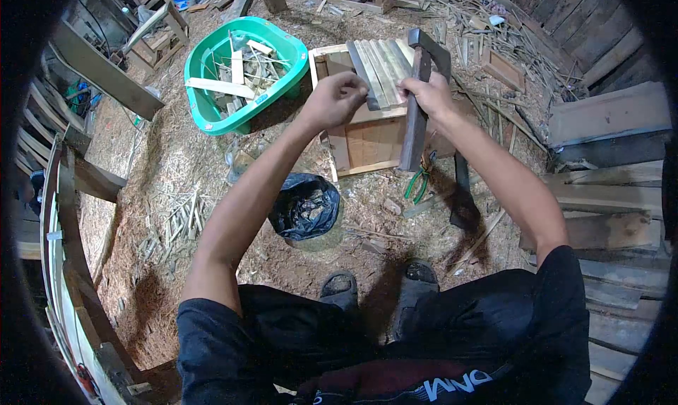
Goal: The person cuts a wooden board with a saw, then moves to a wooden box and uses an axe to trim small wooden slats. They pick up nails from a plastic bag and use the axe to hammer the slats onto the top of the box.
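In front of me sits a small wooden box-like frame with several narrow wooden slats laid side by side across its top. My left hand hovers at the left side of the slats, fingers curled into a pinch; whatever they hold is too small to make out. My right hand is wrapped around a dark hatchet-like tool, its broad head up and its handle pointing down toward me. Its thumb is at the slats' right edge. Green-handled pliers lie on the ground just right of the frame.
A green plastic tub of wood scraps stands left of the frame. Nearer me is a black plastic-lined container. Boards are stacked on the right, and a curved wooden structure stands at left. Shavings and sticks litter the ground.
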